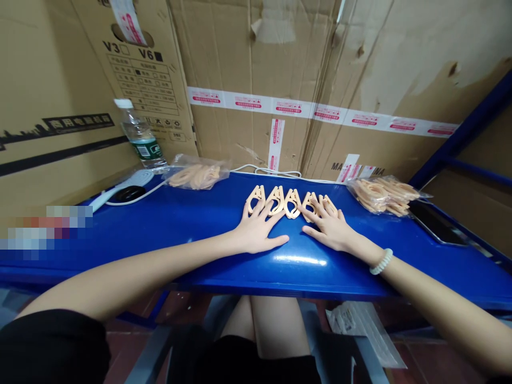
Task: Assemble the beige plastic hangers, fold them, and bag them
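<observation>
I saw tan clip-like pieces (pixel 293 215) in row on blue table (pixel 168 224), nearer back edge than front. Left hand (pixel 255 232) and right hand (pixel 333 228) lay over row ends, fingers splayed, clasping nothing. Judged pieces light, stiff, perhaps slick; outer rims seemed best pinch.

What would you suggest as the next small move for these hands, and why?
Perhaps the right hand could straighten the rightmost tan piece: it seems to slant the opposite way from the leftmost piece, and that hand lies spread at that end of the row.
</observation>
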`<control>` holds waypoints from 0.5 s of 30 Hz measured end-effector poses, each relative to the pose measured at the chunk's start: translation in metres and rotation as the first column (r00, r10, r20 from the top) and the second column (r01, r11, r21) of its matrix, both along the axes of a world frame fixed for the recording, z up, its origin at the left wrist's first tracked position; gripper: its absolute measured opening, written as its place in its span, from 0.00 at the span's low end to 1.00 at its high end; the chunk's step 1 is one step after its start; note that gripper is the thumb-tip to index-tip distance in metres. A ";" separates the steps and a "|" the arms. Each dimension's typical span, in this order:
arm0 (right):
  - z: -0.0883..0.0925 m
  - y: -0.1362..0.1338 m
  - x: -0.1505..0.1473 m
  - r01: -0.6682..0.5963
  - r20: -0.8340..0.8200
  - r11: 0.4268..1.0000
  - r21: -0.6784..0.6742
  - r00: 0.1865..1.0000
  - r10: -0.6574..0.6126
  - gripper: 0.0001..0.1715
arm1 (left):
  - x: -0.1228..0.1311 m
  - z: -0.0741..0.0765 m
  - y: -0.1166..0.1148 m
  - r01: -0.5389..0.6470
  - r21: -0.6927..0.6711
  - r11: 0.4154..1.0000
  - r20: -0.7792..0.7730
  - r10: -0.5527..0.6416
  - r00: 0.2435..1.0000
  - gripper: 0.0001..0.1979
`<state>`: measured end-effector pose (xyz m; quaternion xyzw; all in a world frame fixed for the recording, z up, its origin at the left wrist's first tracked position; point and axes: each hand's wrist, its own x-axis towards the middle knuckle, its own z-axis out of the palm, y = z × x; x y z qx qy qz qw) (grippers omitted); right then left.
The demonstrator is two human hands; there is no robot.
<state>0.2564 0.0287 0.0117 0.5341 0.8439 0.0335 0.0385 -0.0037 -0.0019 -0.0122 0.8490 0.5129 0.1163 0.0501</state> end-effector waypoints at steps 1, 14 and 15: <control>0.000 0.005 -0.004 0.006 0.001 1.000 -0.001 1.000 -0.006 0.40 | -0.001 0.001 0.006 0.005 -0.013 1.000 0.003 -0.005 1.000 0.42; 0.003 0.092 -0.048 0.101 -0.059 0.994 -0.039 0.993 -0.103 0.42 | -0.019 0.017 0.089 -0.010 -0.101 0.995 0.004 0.010 1.000 0.39; 0.002 0.092 -0.048 0.098 -0.064 0.995 -0.034 0.993 -0.100 0.41 | -0.020 0.016 0.087 -0.006 -0.086 0.996 0.002 0.006 1.000 0.38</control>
